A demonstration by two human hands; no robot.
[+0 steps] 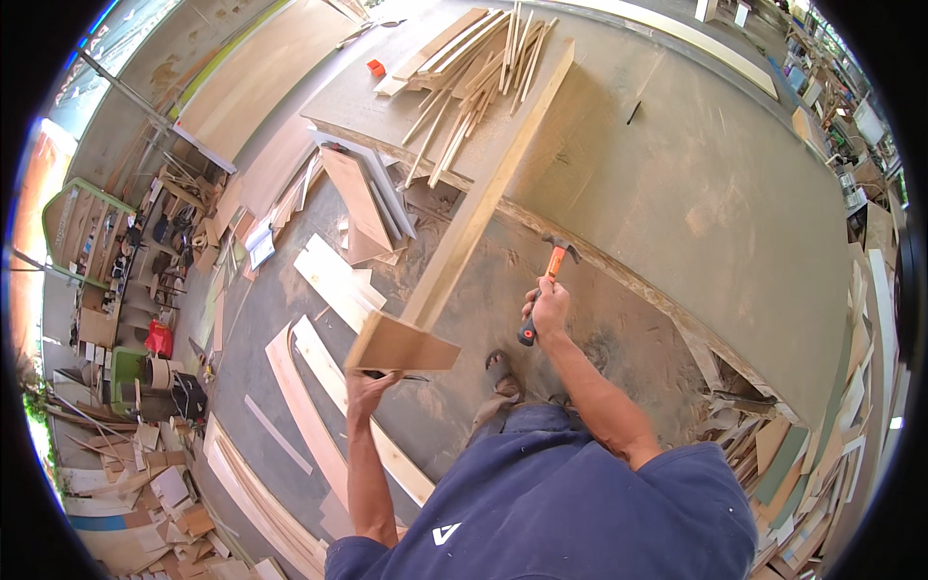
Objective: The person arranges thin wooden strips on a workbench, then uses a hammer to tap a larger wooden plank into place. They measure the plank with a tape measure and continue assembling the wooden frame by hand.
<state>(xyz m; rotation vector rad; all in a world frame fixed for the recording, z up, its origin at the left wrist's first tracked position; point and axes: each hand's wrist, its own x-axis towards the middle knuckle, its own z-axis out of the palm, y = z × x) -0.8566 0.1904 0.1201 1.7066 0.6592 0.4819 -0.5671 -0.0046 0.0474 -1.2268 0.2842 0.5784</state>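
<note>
Bracing a short board (406,349) at the near end of a long board (480,211), the left hand (368,391) grips its near edge; some fingers are hidden, and a thin dark item beside them is too unclear to name. The right hand (548,309) is wrapped firmly around the handle of a claw hammer (555,263), its head up and well apart from the joint. The long board stretches far across the table (720,184), its near end jutting past the table's edge. As for progress, the two boards look lined up crosswise, so positioning seems done; whether any nail already joins them cannot be told, and the fastening appears to be what is left. Slats (476,101) lie loose at the table's far left, and planks (314,372) on the floor (253,353) at left look unused.
</note>
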